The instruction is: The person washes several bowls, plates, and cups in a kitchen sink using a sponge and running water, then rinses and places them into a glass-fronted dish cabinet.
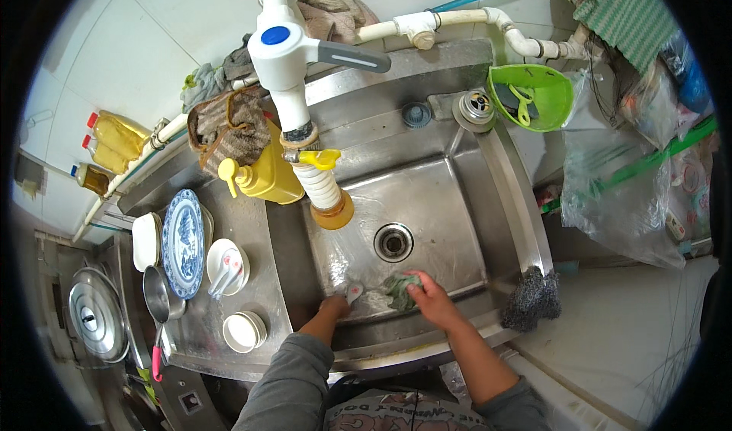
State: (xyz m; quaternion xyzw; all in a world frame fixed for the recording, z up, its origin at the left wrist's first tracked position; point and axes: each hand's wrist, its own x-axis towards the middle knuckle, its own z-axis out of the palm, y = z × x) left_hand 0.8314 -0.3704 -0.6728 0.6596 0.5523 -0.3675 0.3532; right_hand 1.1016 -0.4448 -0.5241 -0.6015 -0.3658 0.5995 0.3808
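Observation:
My left hand (336, 306) is low over the near left of a stainless steel sink basin (434, 202), its fingers partly hidden. It grips a white soup spoon (355, 291) whose bowl, marked with a red pattern, points to the right. Close to it on the right, my right hand (432, 295) is closed around a crumpled green cloth (400, 291). The cloth hangs near the basin's front wall, short of the round drain (393, 242). A wet sheen covers the basin floor around both hands.
A white tap (280, 54) reaches over the basin. Left on the counter are a yellow pump jug (273, 171), a blue-and-white oval plate (183, 242), a bowl with spoons (243, 254), stacked bowls (243, 332) and a saucepan (162, 296). Steel wool (532, 300) lies at the right rim.

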